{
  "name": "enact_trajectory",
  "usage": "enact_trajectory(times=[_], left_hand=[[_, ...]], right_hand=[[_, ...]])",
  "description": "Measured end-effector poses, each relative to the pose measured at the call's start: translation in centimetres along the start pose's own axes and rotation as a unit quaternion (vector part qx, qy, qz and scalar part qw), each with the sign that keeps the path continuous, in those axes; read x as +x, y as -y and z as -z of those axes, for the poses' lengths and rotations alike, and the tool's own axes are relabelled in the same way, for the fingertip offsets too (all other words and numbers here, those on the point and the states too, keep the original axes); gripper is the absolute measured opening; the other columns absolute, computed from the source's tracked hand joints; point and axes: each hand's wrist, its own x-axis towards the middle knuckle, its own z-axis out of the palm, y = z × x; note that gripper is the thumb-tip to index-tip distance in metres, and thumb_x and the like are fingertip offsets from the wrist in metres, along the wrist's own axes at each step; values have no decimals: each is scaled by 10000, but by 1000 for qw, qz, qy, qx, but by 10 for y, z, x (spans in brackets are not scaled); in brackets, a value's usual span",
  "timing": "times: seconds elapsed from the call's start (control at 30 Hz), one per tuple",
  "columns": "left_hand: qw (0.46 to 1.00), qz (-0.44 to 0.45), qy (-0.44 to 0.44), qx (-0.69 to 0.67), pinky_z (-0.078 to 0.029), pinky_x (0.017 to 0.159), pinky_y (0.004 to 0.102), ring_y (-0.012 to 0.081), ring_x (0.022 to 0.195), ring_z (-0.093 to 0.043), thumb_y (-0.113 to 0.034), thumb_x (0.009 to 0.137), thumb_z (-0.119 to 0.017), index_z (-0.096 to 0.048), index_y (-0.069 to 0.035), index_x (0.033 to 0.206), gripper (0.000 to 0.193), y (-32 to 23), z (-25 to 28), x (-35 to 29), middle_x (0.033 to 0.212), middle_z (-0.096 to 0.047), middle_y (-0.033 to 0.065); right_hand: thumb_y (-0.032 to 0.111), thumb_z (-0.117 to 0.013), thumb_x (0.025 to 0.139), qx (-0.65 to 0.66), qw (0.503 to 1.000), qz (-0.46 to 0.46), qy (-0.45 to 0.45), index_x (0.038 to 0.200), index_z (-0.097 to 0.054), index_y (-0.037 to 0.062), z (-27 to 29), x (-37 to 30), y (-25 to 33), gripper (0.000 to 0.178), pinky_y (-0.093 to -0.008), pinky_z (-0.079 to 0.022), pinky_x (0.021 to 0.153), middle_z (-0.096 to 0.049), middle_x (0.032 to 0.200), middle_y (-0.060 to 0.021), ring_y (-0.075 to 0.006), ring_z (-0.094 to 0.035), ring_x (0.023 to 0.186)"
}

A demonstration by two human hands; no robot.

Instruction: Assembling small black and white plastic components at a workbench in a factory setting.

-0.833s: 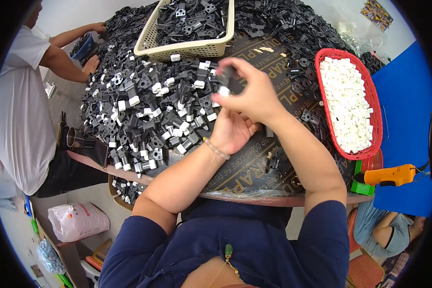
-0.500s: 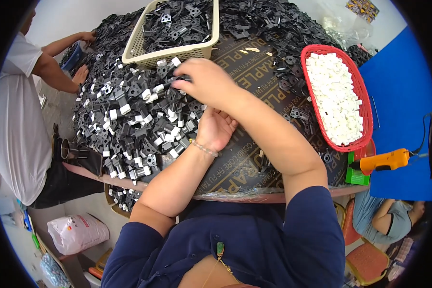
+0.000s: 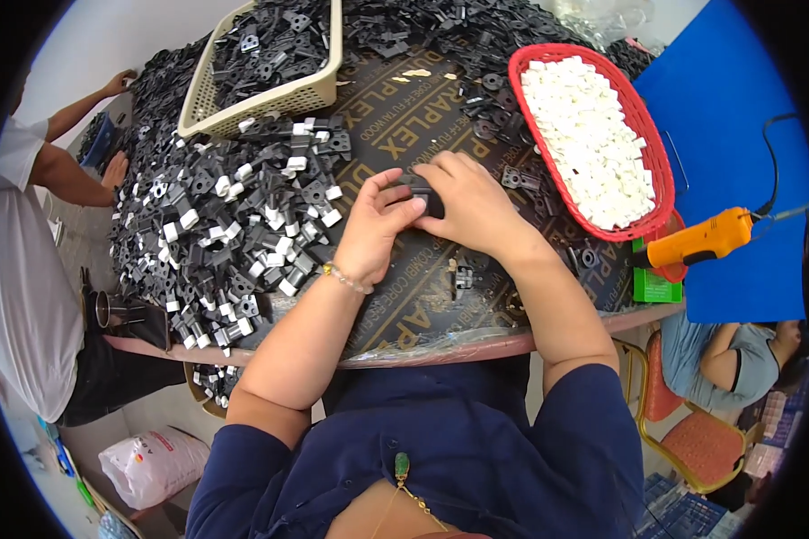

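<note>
Over the middle of the dark table, a small black plastic part is held between my two hands. My left hand pinches its left side with thumb and fingers. On its right side, my right hand curls around it and hides much of its shape. Left of my hands lies a heap of black parts fitted with white caps. To the right stands a red woven basket filled with small white pieces. A loose black part rests on the table below my right hand.
A cream perforated basket of black parts stands at the back left. An orange handheld power tool lies by a green box near a blue board. Across the left side, another person's hand rests at the heap.
My right hand has left the capped heap and come back right to my left hand. My left palm was open; now both hands hold a black part. The view has shifted right.
</note>
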Motion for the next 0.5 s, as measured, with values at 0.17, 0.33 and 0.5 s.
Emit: enact_trajectory(times=[0.17,0.33,0.5], left_hand=[[997,-24,28,-62,-521,754,288,165,900,-633,41,903,-660,-409,-79,1385,557,3,9,4,1030,-640,100],[995,-1,70,-72,-487,802,290,156,895,-589,-4,920,-653,-428,-91,1373,513,-2,13,5,1099,-634,94],[996,10,73,-54,-483,801,287,145,870,-582,-4,915,-648,-469,-93,1343,472,1,19,10,1133,-631,119]], right_hand=[[174,-792,756,51,998,-5,-40,1206,-612,2,30,-6,3,514,-411,-513,904,-599,1140,-148,-340,-615,1031],[-9,-602,836,-211,957,-186,70,1127,-642,-5,41,-26,-56,294,-403,-543,851,-642,1077,-184,-349,-643,992],[-2,-595,820,-275,944,-158,93,997,-647,21,13,-22,-63,185,-402,-546,830,-660,998,-173,-322,-655,949]])
